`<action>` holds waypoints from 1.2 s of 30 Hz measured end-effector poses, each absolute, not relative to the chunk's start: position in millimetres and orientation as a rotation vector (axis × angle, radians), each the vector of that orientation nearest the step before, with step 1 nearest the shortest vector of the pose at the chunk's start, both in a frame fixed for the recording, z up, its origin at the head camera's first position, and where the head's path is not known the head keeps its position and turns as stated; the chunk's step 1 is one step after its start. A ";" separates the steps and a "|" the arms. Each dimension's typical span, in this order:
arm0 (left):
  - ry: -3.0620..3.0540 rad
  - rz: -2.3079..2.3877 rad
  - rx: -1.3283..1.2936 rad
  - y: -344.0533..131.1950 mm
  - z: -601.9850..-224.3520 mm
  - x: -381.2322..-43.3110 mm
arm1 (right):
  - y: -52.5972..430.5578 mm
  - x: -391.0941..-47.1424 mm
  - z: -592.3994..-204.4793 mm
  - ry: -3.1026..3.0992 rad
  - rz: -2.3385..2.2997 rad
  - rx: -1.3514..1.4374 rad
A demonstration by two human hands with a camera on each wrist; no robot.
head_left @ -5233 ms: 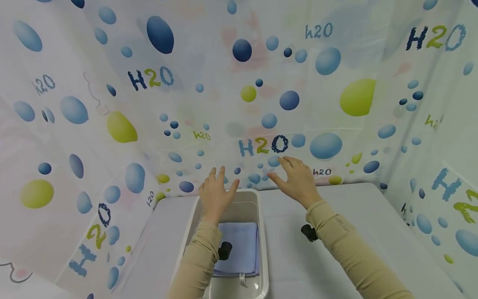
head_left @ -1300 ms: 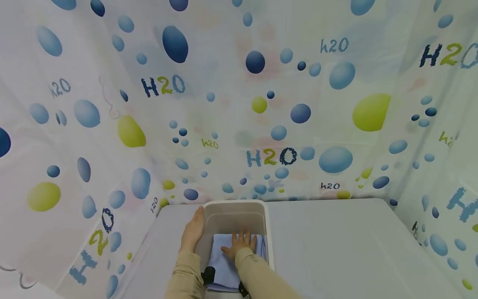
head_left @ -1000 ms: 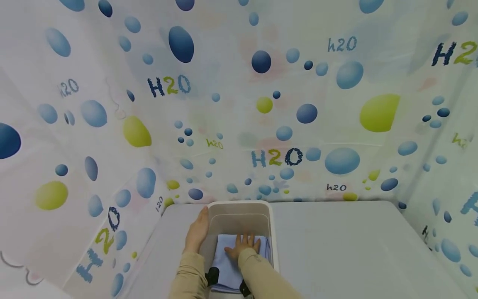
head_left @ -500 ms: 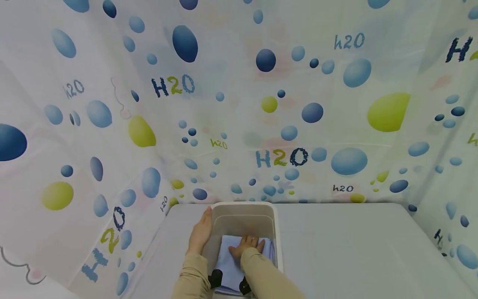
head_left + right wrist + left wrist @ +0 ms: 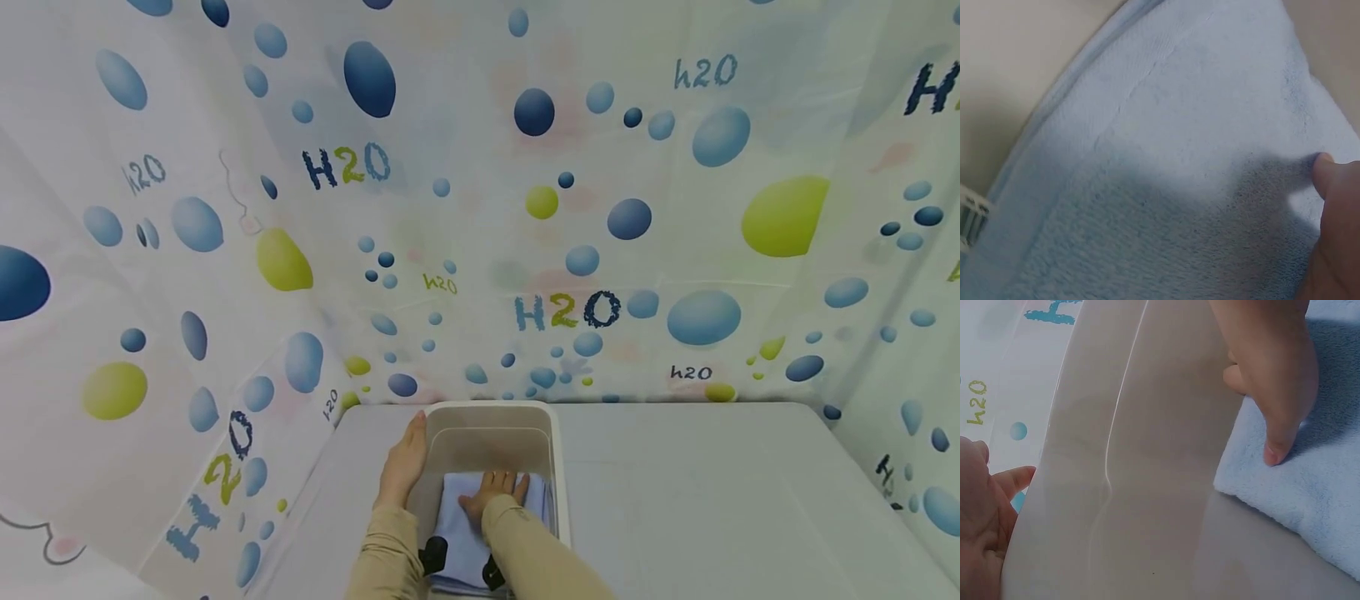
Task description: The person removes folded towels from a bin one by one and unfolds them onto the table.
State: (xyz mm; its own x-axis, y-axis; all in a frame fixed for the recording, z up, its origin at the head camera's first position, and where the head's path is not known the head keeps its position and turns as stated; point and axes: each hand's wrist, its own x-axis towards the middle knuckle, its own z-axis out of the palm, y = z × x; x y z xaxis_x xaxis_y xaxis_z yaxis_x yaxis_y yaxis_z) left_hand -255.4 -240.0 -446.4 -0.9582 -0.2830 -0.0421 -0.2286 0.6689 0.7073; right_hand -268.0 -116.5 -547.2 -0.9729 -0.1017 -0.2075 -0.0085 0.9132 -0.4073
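Note:
A folded light blue towel (image 5: pixel 459 540) lies at the bottom of a beige plastic bin (image 5: pixel 557 467). My right hand (image 5: pixel 495 493) reaches into the bin and rests on the towel's far part, fingers spread. Its thumb (image 5: pixel 1329 175) shows at the right edge of the right wrist view, close over the terry surface. My left hand (image 5: pixel 403 460) stands upright along the outside of the bin's left wall, fingers extended. In the left wrist view, that wall runs between my left hand (image 5: pixel 988 519) and the towel's corner (image 5: pixel 1241 478). The right palm is hidden.
The bin stands on the left part of a white-covered table (image 5: pixel 697 500). A white curtain (image 5: pixel 465 125) with blue and green bubbles and "H2O" lettering closes off the back and both sides. A white label (image 5: pixel 971 219) pokes out by the towel's edge.
Both hands were raised above the table; the left has come down beside the bin's wall and the right onto the towel. Over the last second, the right fingers have shifted slightly on it.

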 end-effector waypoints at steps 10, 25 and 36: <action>-2.817 -1.148 0.428 -238.9 -446.7 -252.5 | -120.4 -273.8 -556.1 2.953 -0.379 -0.138; -2.833 -1.100 0.434 -240.4 -447.6 -255.0 | -124.8 -274.4 -525.5 3.158 -0.279 -0.212; -2.860 -1.113 0.399 -241.6 -448.4 -256.0 | -123.6 -265.5 -499.8 3.268 -0.377 -0.214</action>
